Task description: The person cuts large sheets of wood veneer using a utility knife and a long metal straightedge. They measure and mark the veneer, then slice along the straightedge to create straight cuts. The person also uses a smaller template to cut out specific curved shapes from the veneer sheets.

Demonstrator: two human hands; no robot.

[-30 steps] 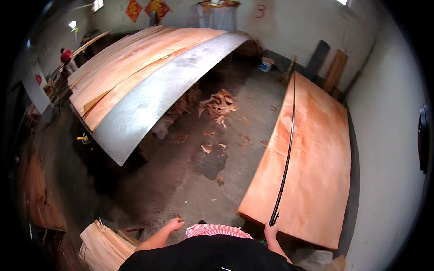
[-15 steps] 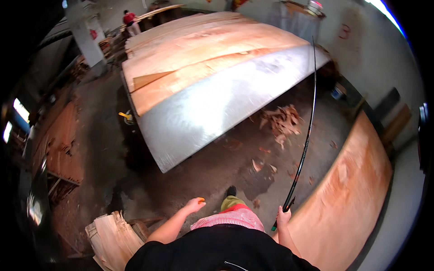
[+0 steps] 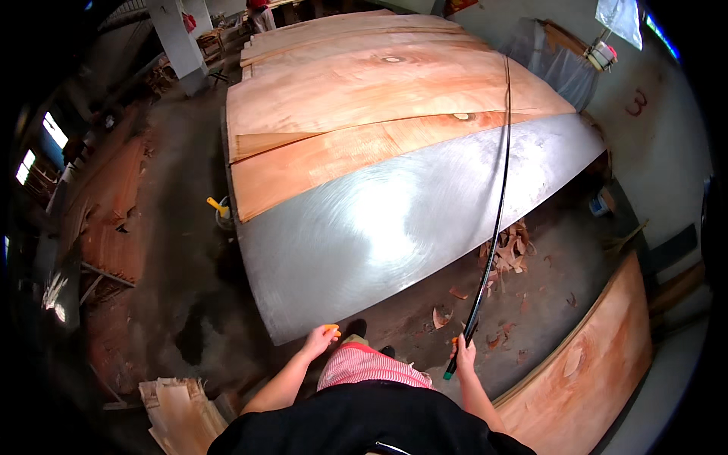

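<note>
My right hand (image 3: 465, 355) is closed around the thick lower end of a long, thin black rod (image 3: 493, 250). The rod has a green butt cap, resembles a fishing rod, and its tapering tip crosses the veneer sheets (image 3: 364, 80). Beside the near corner of a grey, shiny metal-topped table (image 3: 318, 250) is my left hand (image 3: 318, 341), with fingers bent together. Orange shows at its fingertips; whether that is a finger cover or a small held thing cannot be made out. A bit of orange also shows on the right hand. The overlapping wood sheets cover the table's far part.
A large veneer sheet (image 3: 584, 371) leans at the right. Shavings (image 3: 512, 250) lie on the floor below the table's edge. A yellow-handled tool in a bucket (image 3: 221, 212) stands left of the table. Stacked veneer (image 3: 178, 413) is at lower left; another person (image 3: 262, 17) is far back.
I have come closer to the table, whose near edge now reaches almost to my left hand. The rod has swung left, and its tip now lies over the wood sheets.
</note>
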